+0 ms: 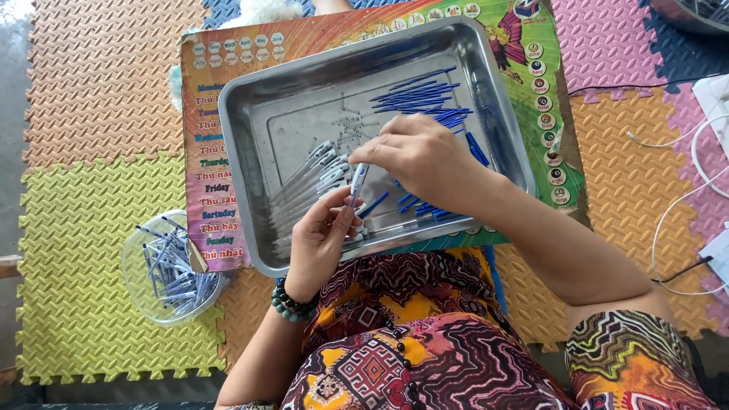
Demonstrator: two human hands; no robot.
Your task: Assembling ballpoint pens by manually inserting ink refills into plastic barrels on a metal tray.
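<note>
A steel tray point(250, 114) rests on a colourful printed board over my lap. In it lie several clear pen barrels point(307, 178), a pile of blue refills point(421, 99) and tiny springs point(351, 125). My left hand point(323, 239) grips the lower end of a pen point(357, 182) with a clear barrel and blue inside, held above the tray's near edge. My right hand point(421, 156) pinches the upper end of the same pen. More blue refills point(414, 205) lie under my right wrist.
A clear round bowl point(133, 262) holding several assembled pens sits on the foam mat to the left. White cables point(699, 152) trail across the mat at the right. Foam puzzle tiles in orange, yellow and pink cover the floor.
</note>
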